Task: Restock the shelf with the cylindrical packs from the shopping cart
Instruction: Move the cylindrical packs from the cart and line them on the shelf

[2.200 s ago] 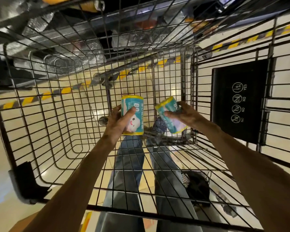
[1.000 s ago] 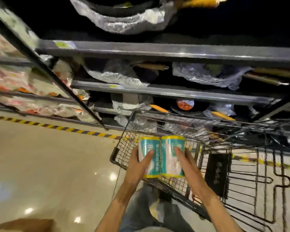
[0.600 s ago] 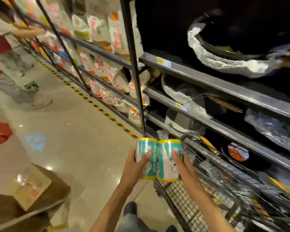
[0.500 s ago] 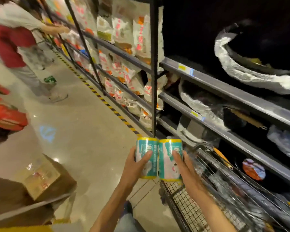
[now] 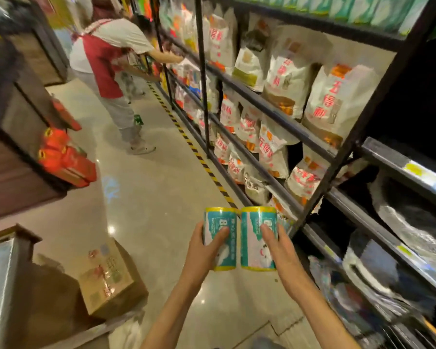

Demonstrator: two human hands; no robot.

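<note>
So we've got the big dark metal shelving running down the whole right side, stuffed with white bags with red lettering, and lower down near us some crinkly silver-wrapped stuff that's too blurry to make out. The shiny floor of the aisle has a yellow-and-black striped tape line along the shelf base.

Further up the aisle there's a person in a red apron bent over and reaching into the same shelving. On the left is a dark wooden display with red packs on it, and closer in a cardboard box sits on the floor.

Then us: our left hand is wrapped around one teal cylindrical pack, and our right hand is gripping the second pack. Both are upright, touching side by side, held out over the floor just beside a slanted shelf post.
</note>
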